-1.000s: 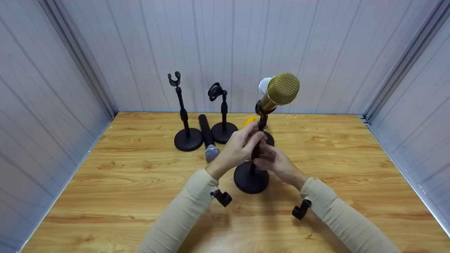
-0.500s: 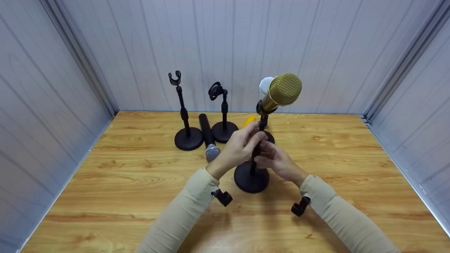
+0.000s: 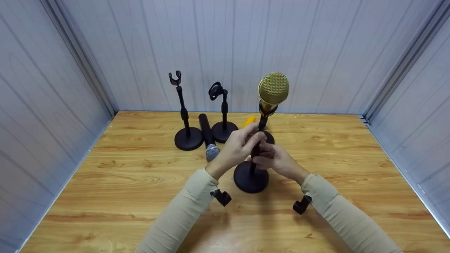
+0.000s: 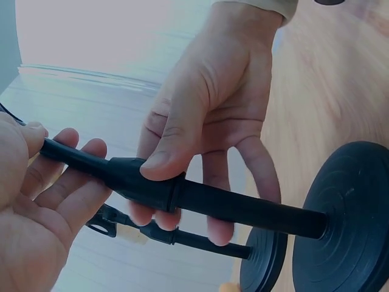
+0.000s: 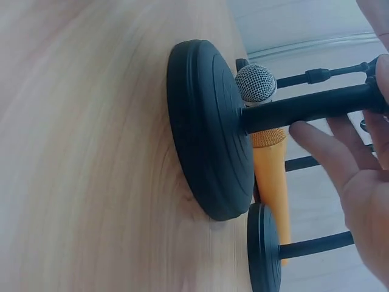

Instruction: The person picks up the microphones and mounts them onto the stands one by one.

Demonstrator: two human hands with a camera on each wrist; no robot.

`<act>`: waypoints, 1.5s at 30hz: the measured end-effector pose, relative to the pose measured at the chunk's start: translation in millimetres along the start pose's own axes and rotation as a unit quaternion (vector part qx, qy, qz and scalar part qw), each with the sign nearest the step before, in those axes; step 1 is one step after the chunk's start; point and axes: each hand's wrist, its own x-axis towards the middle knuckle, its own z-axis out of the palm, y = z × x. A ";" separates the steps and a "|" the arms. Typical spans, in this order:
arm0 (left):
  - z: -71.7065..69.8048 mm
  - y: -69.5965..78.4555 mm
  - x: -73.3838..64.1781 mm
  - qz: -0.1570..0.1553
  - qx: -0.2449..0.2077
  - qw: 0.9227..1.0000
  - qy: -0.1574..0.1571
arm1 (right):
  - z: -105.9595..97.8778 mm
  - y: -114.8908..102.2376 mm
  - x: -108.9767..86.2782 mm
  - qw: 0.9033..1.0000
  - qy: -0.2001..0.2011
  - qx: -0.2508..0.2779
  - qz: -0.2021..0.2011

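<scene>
A gold microphone (image 3: 273, 88) sits tilted in the clip atop a black desk stand, its mesh head toward me. The stand's round base (image 3: 251, 180) is on the table. My left hand (image 3: 238, 149) pinches the thin upper pole (image 4: 74, 159) just below the clip. Lower down, my right hand (image 3: 279, 162) holds the stand's thick collar (image 4: 135, 181), thumb on one side and fingers behind. In the right wrist view, fingers of the right hand (image 5: 369, 201) lie along the lower pole (image 5: 304, 111).
Two black stands with bare clips (image 3: 174, 78) (image 3: 215, 91) stand at back left. A black microphone (image 3: 206, 130) with a silver head lies between them. A yellow microphone (image 5: 271, 182) lies behind my hands, near another stand's base (image 3: 269, 137).
The gold microphone's head has swung left and now covers the white microphone head seen behind it before. Both hands stay at about the same places on the stand.
</scene>
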 end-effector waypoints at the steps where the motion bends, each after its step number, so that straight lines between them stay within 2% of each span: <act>1: 0.1 0.1 -0.1 0.002 0.002 1.000 0.003 | 0.3 0.1 -0.1 1.000 0.001 0.000 0.002; 9: 1.6 0.5 -0.8 0.037 0.032 0.998 0.028 | 3.9 -1.6 -1.8 1.000 0.023 -0.011 0.007; 20: 2.2 0.4 -1.2 0.043 0.019 0.998 0.045 | 10.5 -3.7 -0.9 0.998 0.055 -0.017 0.027; 29: 3.9 0.0 -2.6 0.048 0.025 0.997 0.059 | 21.2 -4.1 -1.9 0.995 0.088 -0.049 0.001; 33: 2.6 -1.0 -3.8 0.046 0.012 0.997 0.055 | 22.9 -2.8 -1.6 0.990 0.107 -0.095 -0.016; 38: -0.7 0.8 -5.8 0.019 0.009 0.999 0.037 | 20.1 -2.1 -1.3 0.981 0.108 -0.155 -0.034; 45: -6.8 7.6 -7.7 0.004 0.077 0.997 0.002 | 11.3 -12.1 -1.0 0.978 0.059 -0.200 -0.021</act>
